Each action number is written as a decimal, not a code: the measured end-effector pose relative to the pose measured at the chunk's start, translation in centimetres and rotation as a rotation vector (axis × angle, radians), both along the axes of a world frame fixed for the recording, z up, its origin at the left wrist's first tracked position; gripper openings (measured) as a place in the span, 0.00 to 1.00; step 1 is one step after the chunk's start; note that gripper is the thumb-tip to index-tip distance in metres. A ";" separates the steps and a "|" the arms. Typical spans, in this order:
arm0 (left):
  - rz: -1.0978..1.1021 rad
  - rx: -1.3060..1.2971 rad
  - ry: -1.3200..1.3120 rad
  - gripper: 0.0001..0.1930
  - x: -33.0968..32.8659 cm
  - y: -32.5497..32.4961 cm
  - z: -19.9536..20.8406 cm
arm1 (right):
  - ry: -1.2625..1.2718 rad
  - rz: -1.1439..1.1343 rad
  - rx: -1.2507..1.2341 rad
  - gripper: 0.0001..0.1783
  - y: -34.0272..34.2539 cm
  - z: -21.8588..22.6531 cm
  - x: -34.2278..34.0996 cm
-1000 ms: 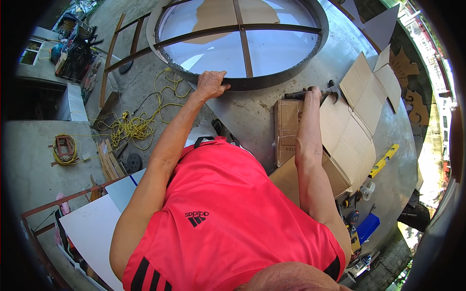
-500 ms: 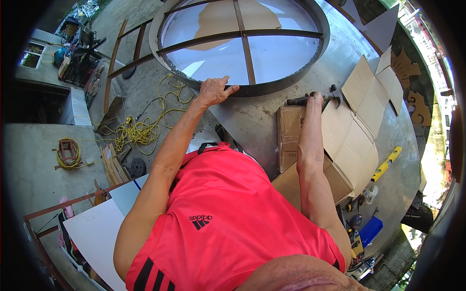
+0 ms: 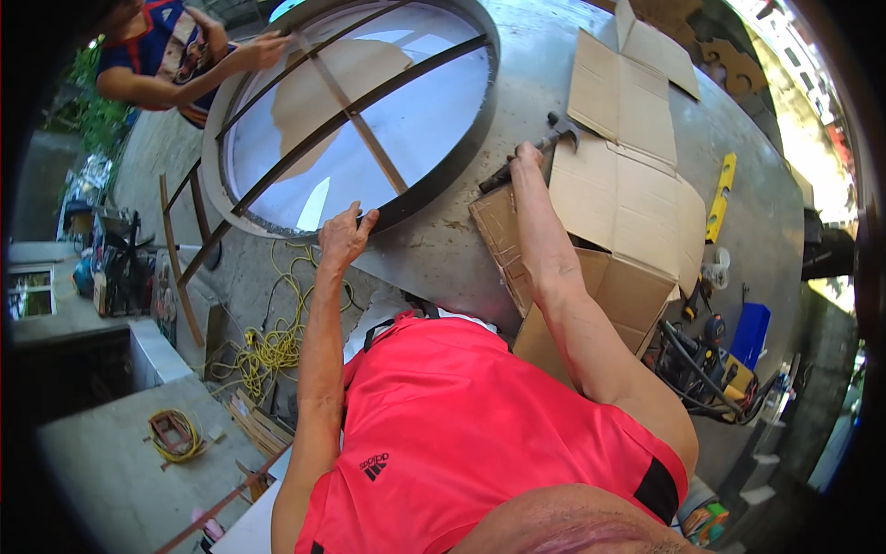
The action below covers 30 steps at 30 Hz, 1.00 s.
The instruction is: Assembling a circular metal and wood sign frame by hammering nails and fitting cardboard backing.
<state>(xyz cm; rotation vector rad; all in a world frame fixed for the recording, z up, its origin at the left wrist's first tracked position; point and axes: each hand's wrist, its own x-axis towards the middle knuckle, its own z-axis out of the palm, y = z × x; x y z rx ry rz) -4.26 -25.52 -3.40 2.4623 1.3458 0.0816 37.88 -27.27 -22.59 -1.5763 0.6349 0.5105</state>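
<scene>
A large round metal frame (image 3: pixel 486 111) with crossing brown bars stands on the metal-topped table, a glossy pale surface showing inside it. At its near rim, my left hand (image 3: pixel 344 238) grips the edge, thumb apart from the fingers. My right hand (image 3: pixel 527 161) is closed around a claw hammer (image 3: pixel 563 131), whose dark grip pokes out to the left and whose head points up to the right. Just below the hammer lies an opened cardboard box (image 3: pixel 618 198), its flaps spread, with a smaller brown carton (image 3: pixel 498 235) beside it.
Across the frame, another person's hand (image 3: pixel 263 51) reaches to the far rim. A yellow spirit level (image 3: pixel 721 198), a blue bin (image 3: pixel 748 334) and power tools lie at the right. Tangled yellow cord (image 3: pixel 263 355) and wood strips (image 3: pixel 254 420) are on the floor at left.
The view has swung, so the frame sits further left and looks tilted. Another person has come into view at the upper left. My right hand still holds the hammer; my left stays at the rim.
</scene>
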 end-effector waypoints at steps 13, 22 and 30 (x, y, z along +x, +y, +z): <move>0.049 -0.065 0.140 0.38 0.4 0.2 1.0 | 0.046 -0.028 0.159 0.12 -0.6 1.9 -0.2; 0.118 -0.173 -0.322 0.33 -0.3 5.1 0.9 | 0.058 0.065 0.210 0.17 -2.1 2.4 -0.1; 0.464 -0.413 -1.004 0.29 2.3 23.0 -0.7 | 0.015 0.171 0.656 0.05 -5.5 7.7 -0.7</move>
